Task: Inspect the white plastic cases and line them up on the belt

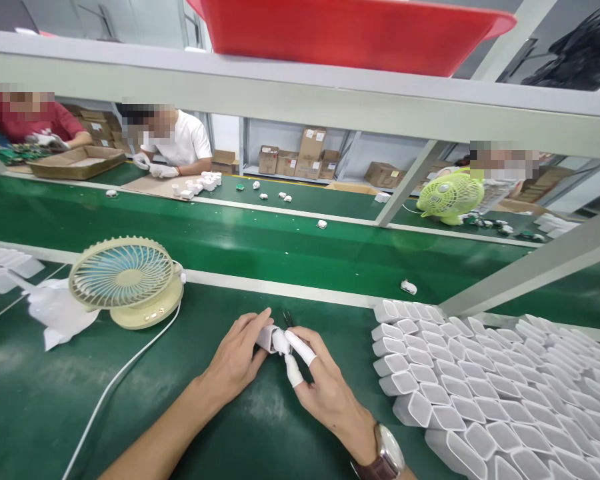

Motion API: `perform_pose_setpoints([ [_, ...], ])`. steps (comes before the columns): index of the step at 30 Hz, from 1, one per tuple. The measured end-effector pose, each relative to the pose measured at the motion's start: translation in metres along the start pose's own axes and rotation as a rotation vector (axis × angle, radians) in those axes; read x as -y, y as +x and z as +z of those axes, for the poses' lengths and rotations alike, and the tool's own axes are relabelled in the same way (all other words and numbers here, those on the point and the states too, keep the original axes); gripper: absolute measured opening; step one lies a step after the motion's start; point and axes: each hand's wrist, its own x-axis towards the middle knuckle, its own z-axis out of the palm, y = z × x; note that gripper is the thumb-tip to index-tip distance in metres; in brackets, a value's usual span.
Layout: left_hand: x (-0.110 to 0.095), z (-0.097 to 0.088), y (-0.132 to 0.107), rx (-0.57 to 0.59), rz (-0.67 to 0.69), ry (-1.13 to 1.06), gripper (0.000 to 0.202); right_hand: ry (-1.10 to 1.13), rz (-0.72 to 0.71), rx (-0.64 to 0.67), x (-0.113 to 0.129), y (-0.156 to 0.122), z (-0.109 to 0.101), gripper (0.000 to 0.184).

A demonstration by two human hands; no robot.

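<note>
Over the green work surface (220,427), my left hand (237,350) is closed around a white plastic housing (265,338), its open end facing right. My right hand (325,387) wears white finger cots on thumb and forefinger and has a watch at the wrist. Those two fingers pinch a small white part (281,342) at the mouth of the housing; how far it sits inside, I cannot tell. Just beyond my right fingertips is a thin dark two-pronged thing (287,317), partly hidden by the hand.
Rows of white open housings (460,393) cover the right side. A yellow fan (127,280) with a white cord (115,380) stands at left, beside a white plastic bag (60,310). A green conveyor (260,243) carries small white parts. Co-workers sit across; a red bin (350,37) rests overhead.
</note>
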Motion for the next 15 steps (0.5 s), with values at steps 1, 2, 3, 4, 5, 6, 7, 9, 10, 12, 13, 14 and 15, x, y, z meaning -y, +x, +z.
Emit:
perform_pose_setpoints([
  [1,-0.0002,0.0,0.0001,-0.006,0.011,0.006,0.071,-0.005,0.001,0.002,0.0001,-0.0002,0.0004,0.049],
  [2,-0.0003,0.0,0.0002,-0.011,0.022,0.011,0.072,-0.01,0.002,0.002,0.0001,-0.0003,0.0009,0.049],
  [3,-0.0003,0.0,0.0002,-0.014,0.031,0.017,0.072,-0.017,0.007,0.002,0.0001,-0.0004,0.0013,0.05],
  [4,-0.0002,0.0001,0.0003,-0.018,0.037,0.022,0.073,-0.025,0.009,0.001,0.0001,-0.0005,0.0018,0.05],
  [5,-0.0001,0.0001,0.0003,-0.019,0.041,0.025,0.073,-0.034,0.011,0.001,0.0,-0.0006,0.0021,0.05],
  [6,0.0,0.0002,0.0003,-0.019,0.044,0.027,0.073,-0.042,0.014,0.003,-0.0001,-0.0006,0.0025,0.05],
  [7,0.0,0.0003,0.0002,-0.019,0.045,0.028,0.073,-0.05,0.016,0.006,-0.0001,-0.0005,0.0027,0.05],
  [9,-0.0003,0.0003,0.0003,-0.021,0.048,0.026,0.073,-0.061,0.016,0.013,-0.0001,-0.0003,0.0029,0.049],
  [10,-0.0005,0.0003,0.0003,-0.023,0.048,0.025,0.072,-0.063,0.016,0.017,-0.0001,-0.0003,0.0029,0.048],
  [12,-0.0012,0.0002,0.0005,-0.025,0.046,0.019,0.072,-0.064,0.016,0.023,-0.0002,-0.0003,0.0029,0.047],
  [13,-0.0015,0.0001,0.0006,-0.023,0.043,0.015,0.071,-0.063,0.016,0.026,-0.0004,-0.0005,0.0029,0.047],
  [14,-0.0019,0.0,0.0007,-0.021,0.039,0.013,0.071,-0.062,0.015,0.028,-0.0006,-0.0008,0.003,0.046],
  [15,-0.0021,0.0,0.0008,-0.019,0.035,0.011,0.071,-0.06,0.013,0.03,-0.0009,-0.0012,0.0031,0.047],
])
